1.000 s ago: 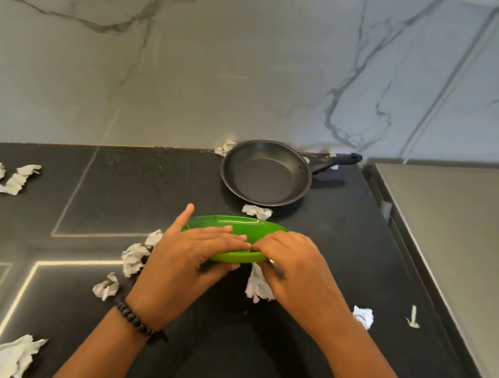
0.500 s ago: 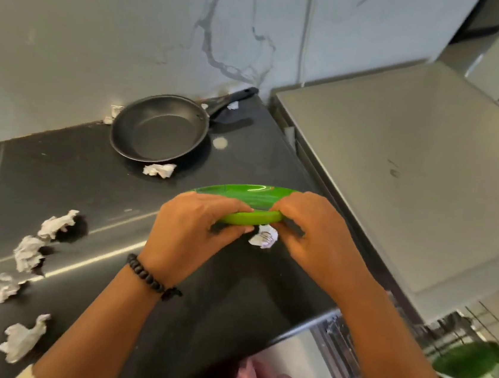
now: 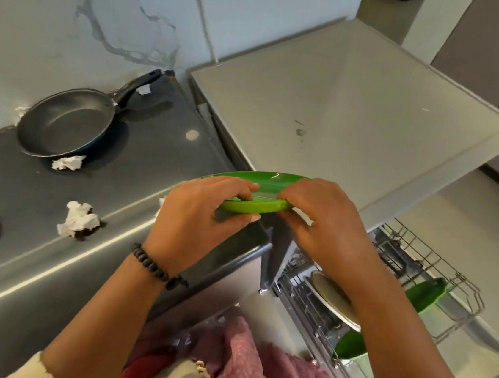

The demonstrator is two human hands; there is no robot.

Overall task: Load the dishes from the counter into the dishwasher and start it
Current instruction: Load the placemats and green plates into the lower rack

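A green plate (image 3: 255, 205) hangs in the air over the counter's right front corner. My left hand (image 3: 198, 214) grips its near left rim, and my right hand (image 3: 325, 225) grips the near right rim. A thin utensil seems pinched against the plate between both hands. Below right, the pulled-out dishwasher rack (image 3: 419, 270) holds a pale plate (image 3: 332, 297) and two green dishes (image 3: 426, 294). A black frying pan (image 3: 66, 121) sits on the dark counter (image 3: 34, 242) near the wall.
Crumpled white paper scraps (image 3: 78, 220) lie scattered over the counter. A raised grey countertop (image 3: 344, 106) stands to the right of the dark one, above the dishwasher. Pink clothing (image 3: 240, 365) fills the bottom of the view.
Both hands have lifted the green plate off the counter and carried it right, toward the counter edge. The view has swung right and the dishwasher rack has come into sight.
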